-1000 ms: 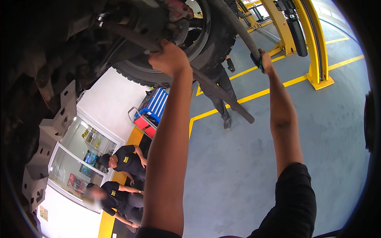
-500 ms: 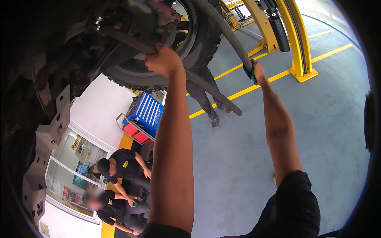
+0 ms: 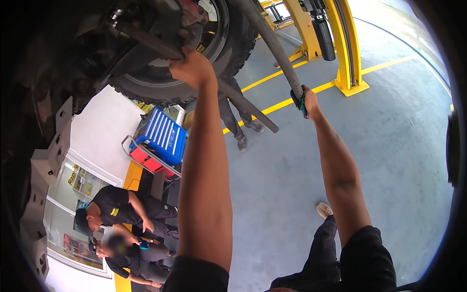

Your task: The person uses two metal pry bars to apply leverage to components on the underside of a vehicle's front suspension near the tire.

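Overhead at the left is the dark underside of a raised vehicle (image 3: 92, 63), with a knobby tyre (image 3: 233, 53). My left hand (image 3: 194, 70) is closed around a long dark metal pipe (image 3: 248, 107) slanting down to the right below the wheel. The pipe's upper end meets a shiny metal fitting (image 3: 116, 15) under the vehicle. My right hand (image 3: 309, 101) grips the lower end of a second long pipe (image 3: 277, 48), which runs up past the tyre out of view. A dark green cloth or glove (image 3: 300, 104) lies between that hand and the pipe.
A person's legs (image 3: 231, 119) stand behind the left pipe. Yellow lift posts (image 3: 343, 48) rise at the far right. A blue and red tool trolley (image 3: 160, 136) stands by the wall at left. Two people (image 3: 121, 204) in black are lower left. My shoe (image 3: 324, 209) is on the grey floor.
Both hands and pipes sit slightly further left in view, as does the background. My shoe has come into sight. The person in the cap at lower left leans over the other. Both grips stay.
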A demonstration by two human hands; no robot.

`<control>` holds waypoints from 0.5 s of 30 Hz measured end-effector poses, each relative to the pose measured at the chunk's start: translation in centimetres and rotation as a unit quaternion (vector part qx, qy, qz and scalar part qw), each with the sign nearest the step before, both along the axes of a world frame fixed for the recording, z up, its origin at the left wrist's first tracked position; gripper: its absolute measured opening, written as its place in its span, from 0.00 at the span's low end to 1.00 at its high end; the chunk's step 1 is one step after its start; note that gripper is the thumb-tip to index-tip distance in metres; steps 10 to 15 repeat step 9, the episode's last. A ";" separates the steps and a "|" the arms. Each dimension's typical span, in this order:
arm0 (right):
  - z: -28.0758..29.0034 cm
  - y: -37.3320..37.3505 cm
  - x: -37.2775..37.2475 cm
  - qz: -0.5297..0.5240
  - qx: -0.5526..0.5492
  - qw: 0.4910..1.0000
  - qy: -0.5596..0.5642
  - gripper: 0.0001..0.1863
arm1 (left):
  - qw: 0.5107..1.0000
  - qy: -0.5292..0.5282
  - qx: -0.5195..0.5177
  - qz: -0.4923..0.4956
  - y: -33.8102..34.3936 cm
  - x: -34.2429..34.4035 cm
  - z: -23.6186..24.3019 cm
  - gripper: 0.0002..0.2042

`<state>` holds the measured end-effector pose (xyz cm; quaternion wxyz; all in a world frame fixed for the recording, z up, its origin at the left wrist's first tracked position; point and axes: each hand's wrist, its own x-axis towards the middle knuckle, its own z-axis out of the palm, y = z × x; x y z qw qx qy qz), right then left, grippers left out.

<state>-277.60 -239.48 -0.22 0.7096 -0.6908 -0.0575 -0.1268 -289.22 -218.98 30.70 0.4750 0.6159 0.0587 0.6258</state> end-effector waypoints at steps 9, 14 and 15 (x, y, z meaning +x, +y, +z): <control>-0.7 -2.0 -5.0 0.025 0.090 0.992 0.090 0.21 | 0.999 -0.032 0.019 -0.039 -1.0 -0.5 -0.3 0.21; -0.7 -2.0 -5.0 0.025 0.090 0.992 0.090 0.21 | 0.999 -0.032 0.019 -0.039 -1.0 -0.5 -0.3 0.21; -0.7 -2.0 -5.0 0.025 0.090 0.992 0.090 0.21 | 0.999 -0.032 0.019 -0.039 -1.0 -0.5 -0.3 0.21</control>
